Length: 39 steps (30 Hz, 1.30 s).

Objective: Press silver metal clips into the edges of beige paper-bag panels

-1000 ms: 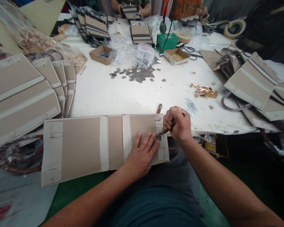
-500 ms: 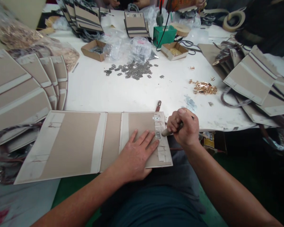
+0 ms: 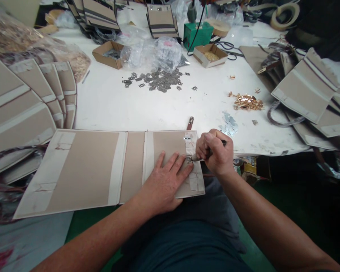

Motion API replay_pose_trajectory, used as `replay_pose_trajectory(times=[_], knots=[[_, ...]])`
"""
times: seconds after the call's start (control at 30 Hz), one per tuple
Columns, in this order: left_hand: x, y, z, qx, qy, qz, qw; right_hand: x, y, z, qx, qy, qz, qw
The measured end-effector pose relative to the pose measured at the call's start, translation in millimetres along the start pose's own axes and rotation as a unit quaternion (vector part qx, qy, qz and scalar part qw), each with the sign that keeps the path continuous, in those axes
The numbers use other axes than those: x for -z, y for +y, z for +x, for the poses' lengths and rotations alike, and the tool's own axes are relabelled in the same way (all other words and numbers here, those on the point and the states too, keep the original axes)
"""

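A long beige panel [image 3: 85, 166] with pale strips lies across the table's front edge. My left hand [image 3: 166, 181] rests flat on its right part, fingers spread. My right hand [image 3: 217, 151] is closed around a tool [image 3: 196, 158], whose tip meets the small metal plate [image 3: 189, 159] near the panel's right edge. Another metal piece [image 3: 187, 138] sits higher on the same pale strip. A brown strap with a metal end [image 3: 190, 123] sticks out beyond the panel's far edge.
Grey metal plates [image 3: 164, 80] are heaped mid-table, gold pieces [image 3: 247, 102] and thin silvery pieces [image 3: 229, 124] to the right. Small boxes [image 3: 109, 54] [image 3: 210, 56] and a green device [image 3: 197, 34] stand behind. Stacked panels lie left [image 3: 17, 109] and right [image 3: 306, 90].
My right hand has moved slightly left, bringing the tool's tip onto the small metal plate. My left hand stays flat on the panel. The view has shifted a little.
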<state>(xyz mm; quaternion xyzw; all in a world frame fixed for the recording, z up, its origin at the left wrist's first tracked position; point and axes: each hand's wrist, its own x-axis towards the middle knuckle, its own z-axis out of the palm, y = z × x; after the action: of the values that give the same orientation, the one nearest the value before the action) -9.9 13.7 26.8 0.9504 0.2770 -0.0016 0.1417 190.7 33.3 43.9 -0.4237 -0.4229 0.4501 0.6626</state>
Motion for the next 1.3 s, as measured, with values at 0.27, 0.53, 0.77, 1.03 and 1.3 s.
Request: replay_pose_trajectory(times=[0.27, 0.53, 0.77, 1.03, 1.3], knots=[[-6.1, -2, 1, -0.011, -0.003, 0.007, 1.000, 0, 4, -5, 0.011, -0.030, -0.019, 0.999], [-8.9, -5, 2, -0.024, -0.007, 0.009, 1.000, 11, -1, 15, -0.048, 0.092, 0.100, 0.990], [-8.9, -7, 3, -0.029, -0.005, -0.006, 1.000, 20, 13, 16, -0.047, 0.135, 0.139, 0.980], [-6.5, -6, 0, -0.018, -0.004, -0.005, 1.000, -23, -6, 11, -0.019, -0.062, -0.087, 0.994], [-10.8, -7, -3, -0.015, 0.009, -0.019, 1.000, -22, -3, 7, 0.010, -0.054, -0.112, 0.992]])
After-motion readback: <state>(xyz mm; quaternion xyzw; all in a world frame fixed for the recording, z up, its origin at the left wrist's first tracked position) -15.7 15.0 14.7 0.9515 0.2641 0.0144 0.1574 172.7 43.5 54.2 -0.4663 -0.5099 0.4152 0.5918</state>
